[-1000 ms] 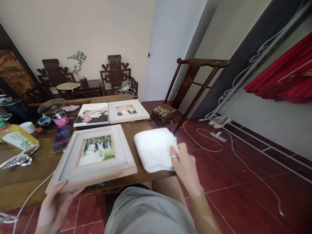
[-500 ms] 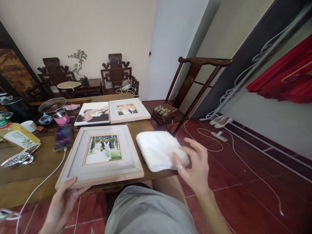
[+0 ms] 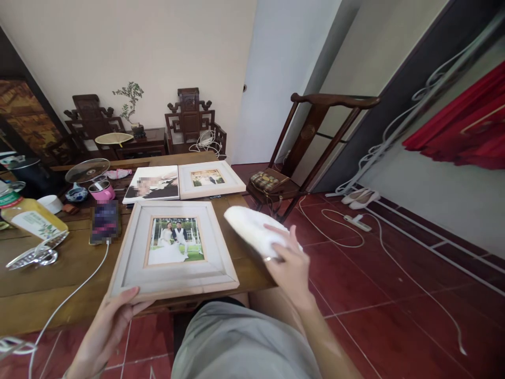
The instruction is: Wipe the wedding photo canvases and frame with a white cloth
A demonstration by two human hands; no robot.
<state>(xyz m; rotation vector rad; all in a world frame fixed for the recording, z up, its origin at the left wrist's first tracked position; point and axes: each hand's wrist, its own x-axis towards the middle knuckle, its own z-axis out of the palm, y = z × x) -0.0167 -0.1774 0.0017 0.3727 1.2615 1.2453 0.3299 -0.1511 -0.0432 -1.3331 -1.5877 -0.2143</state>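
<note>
A pale wooden picture frame with a photo of two people on a swing lies face up at the table's near edge. My left hand grips its near left corner, thumb on top and fingers beneath. Right of the frame, my right hand holds a folded white towel, lifted and tilted off the table. A ring shows on one of that hand's fingers. Behind lie a second picture frame and a photo panel, side by side.
On the wooden table's left stand a yellow-liquid bottle, a pink mug, a phone with a white cable, and a silver hair claw. A wooden chair holding a plaid bag stands beyond the right edge.
My right hand has closed on the towel and raised it off the table, tipping it on its side. The picture frame has shifted slightly in view, my left hand still on its corner.
</note>
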